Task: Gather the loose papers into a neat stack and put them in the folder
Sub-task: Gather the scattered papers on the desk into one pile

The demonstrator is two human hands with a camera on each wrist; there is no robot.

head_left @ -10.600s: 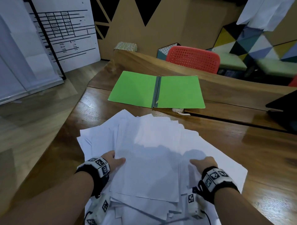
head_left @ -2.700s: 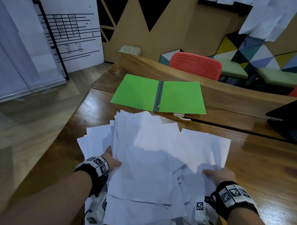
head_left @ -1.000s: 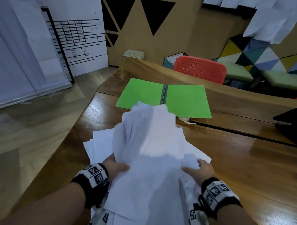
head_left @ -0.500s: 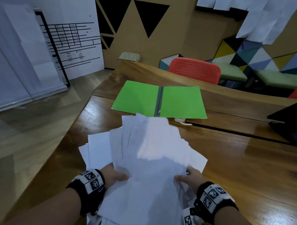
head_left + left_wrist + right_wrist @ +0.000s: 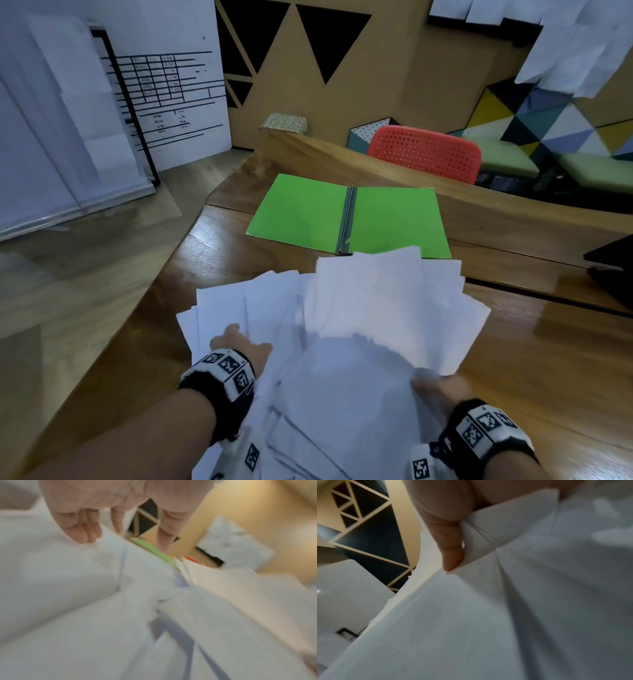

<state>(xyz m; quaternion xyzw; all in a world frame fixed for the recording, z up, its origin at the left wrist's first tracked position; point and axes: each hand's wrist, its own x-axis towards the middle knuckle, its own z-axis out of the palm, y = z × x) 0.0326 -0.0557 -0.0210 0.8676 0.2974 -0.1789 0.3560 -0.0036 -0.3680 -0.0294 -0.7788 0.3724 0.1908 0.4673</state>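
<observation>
A messy spread of white papers (image 5: 359, 325) lies on the wooden table (image 5: 548, 370) in front of me. My right hand (image 5: 435, 383) pinches the near right edge of a thick bundle, thumb (image 5: 452, 555) on top of the papers (image 5: 488, 615). My left hand (image 5: 239, 342) rests on the loose sheets at the left, its fingers (image 5: 80, 531) straight over the papers (image 5: 68, 601); that view is blurred. The green folder (image 5: 301, 209) lies open and flat beyond the pile, and its edge (image 5: 154, 551) shows past my left fingers. The bundle's far edge overlaps the folder's near edge.
A red chair (image 5: 424, 154) stands behind the far table edge. A dark object (image 5: 613, 270) sits at the table's right edge. The table's left edge (image 5: 164, 270) runs close to the papers, with floor and a white board (image 5: 171, 102) beyond.
My left hand has let go of the bundle and moved left onto the loose sheets. My right hand has carried the bundle to the right.
</observation>
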